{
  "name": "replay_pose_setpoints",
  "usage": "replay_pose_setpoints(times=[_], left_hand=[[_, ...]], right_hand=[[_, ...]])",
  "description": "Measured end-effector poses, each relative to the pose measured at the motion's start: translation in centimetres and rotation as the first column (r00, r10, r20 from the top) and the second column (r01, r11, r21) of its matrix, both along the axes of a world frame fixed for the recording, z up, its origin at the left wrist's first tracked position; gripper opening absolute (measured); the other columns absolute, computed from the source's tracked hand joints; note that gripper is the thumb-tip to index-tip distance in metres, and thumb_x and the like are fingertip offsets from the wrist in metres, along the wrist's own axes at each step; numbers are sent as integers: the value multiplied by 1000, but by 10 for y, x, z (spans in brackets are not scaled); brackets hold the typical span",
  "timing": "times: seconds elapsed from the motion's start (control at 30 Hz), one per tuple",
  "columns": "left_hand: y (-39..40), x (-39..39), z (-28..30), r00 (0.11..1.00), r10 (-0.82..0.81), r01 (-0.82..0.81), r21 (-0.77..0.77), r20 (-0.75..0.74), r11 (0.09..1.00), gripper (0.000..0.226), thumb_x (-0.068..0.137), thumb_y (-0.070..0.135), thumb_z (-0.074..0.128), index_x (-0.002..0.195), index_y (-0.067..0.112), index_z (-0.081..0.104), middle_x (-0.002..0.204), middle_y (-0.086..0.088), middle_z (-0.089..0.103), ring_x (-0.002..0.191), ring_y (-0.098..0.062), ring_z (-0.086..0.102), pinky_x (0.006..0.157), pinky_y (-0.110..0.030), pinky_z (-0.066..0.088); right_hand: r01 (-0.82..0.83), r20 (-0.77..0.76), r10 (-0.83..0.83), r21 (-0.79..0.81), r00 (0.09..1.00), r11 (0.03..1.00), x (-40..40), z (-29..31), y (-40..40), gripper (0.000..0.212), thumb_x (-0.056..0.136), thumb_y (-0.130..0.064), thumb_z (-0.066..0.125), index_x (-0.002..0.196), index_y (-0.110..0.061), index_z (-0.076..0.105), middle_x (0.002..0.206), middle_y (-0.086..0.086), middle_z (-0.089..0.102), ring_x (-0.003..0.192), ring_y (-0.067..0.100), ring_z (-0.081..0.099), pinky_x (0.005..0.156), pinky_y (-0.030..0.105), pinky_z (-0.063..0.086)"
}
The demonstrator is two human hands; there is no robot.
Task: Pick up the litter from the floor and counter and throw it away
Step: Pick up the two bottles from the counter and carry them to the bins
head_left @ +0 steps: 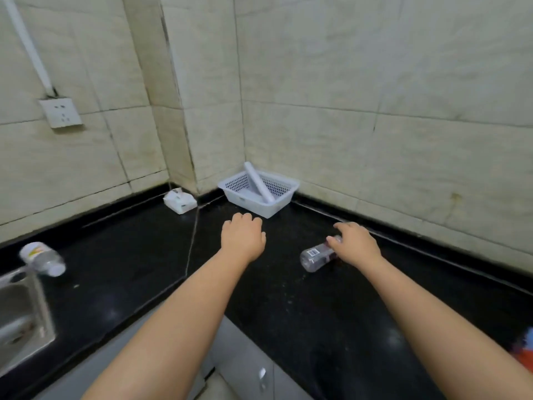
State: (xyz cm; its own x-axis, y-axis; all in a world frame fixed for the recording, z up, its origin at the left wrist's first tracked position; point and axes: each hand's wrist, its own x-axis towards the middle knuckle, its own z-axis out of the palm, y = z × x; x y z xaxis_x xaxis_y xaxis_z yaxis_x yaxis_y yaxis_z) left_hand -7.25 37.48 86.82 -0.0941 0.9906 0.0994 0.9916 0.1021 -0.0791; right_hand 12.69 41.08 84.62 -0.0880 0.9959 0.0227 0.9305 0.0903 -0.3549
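Note:
A clear plastic bottle (315,256) with a dark label lies on its side on the black counter (331,313), its neck end hidden under my right hand (356,243). That hand is closed over the neck end, with the thumb on top. My left hand (243,235) hovers palm down over the counter just in front of the basket, its fingers loosely curled and holding nothing. A second clear bottle (43,258) with a white cap lies far left beside the sink. A crumpled white tissue pack (180,200) sits against the back wall.
A white perforated basket (284,197) holding a white roll (259,183) stands in the tiled corner. A steel sink (23,313) is at the left edge, with a wall socket (60,112) above it. Something red and blue (525,347) shows at the right edge. Grey cabinet doors (253,365) are below.

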Motion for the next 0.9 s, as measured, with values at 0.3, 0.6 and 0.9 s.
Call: replay_pose_setpoints(times=[0.3,0.6,0.9], left_hand=[[139,51,-77,932,-334,358,-220,137,908,43,97,36,43,132,12,45,137,-11,47,127,-30,43,99,-40,43],[157,117,-165,949,-264,311,-356,174,881,47,92,28,54,134,14,38,135,-23,39,123,-36,40,99,-41,42],[123,214,-151,758,78,297,-449,648,843,57,85,30,63,126,2,35,130,-26,50,118,-41,51,97,-41,44]], right_hand=[[469,102,-460,-116,882,875,65,-56,24,45,93,-32,46,133,-10,45,135,15,49,125,34,45,99,42,43],[722,242,-683,-156,689,674,150,-96,-43,43,92,-29,49,128,-6,49,132,17,53,124,34,47,99,40,42],[917,170,-933,-306,316,255,213,-109,-106,98,72,-50,71,143,-11,17,143,18,30,129,37,39,101,48,41]])
